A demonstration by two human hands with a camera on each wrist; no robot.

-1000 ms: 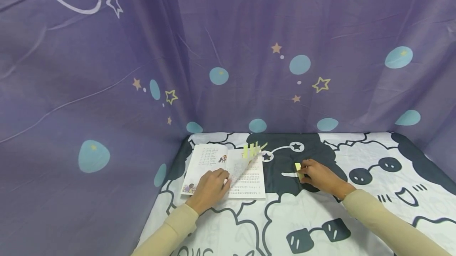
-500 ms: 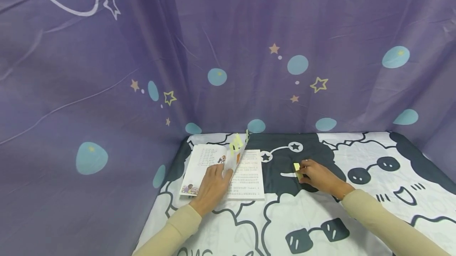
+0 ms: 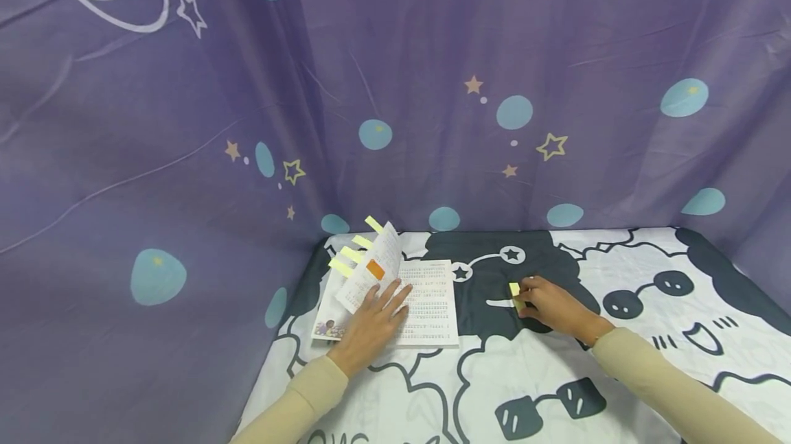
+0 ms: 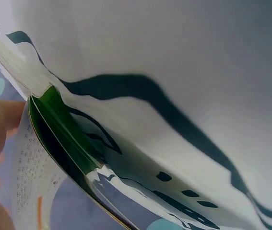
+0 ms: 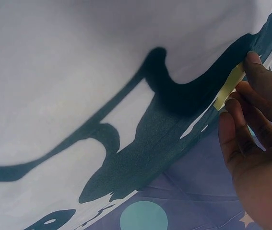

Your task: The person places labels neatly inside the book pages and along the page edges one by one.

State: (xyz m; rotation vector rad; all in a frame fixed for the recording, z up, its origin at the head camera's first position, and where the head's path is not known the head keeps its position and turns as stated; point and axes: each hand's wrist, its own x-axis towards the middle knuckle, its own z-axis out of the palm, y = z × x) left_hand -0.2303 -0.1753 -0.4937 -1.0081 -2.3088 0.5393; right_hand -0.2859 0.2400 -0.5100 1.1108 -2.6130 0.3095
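Observation:
An open book [image 3: 432, 300] lies at the back left of the cloth-covered table. One of its leaves [image 3: 386, 248] stands curved over toward the left page, with several yellow sticky tabs [image 3: 342, 267] along its outer edge and an orange mark [image 3: 375, 269] on it. My left hand [image 3: 371, 327] rests on the book with fingers spread, fingertips on the right page beside the lifted leaf. In the left wrist view the book's green-lined cover [image 4: 66, 127] shows edge-on. To the right, my right hand [image 3: 553, 307] pinches a small yellow sticky-note pad [image 5: 230, 86] between thumb and fingers.
A black and white patterned cloth [image 3: 544, 355] covers the table. Purple curtains [image 3: 432, 121] with stars and blue spots hang behind and to the left, meeting the table's back edge.
The tabbed leaf has swung from the right side over to the left. My left hand has let it go and spread its fingers on the right page. My right hand has stayed still.

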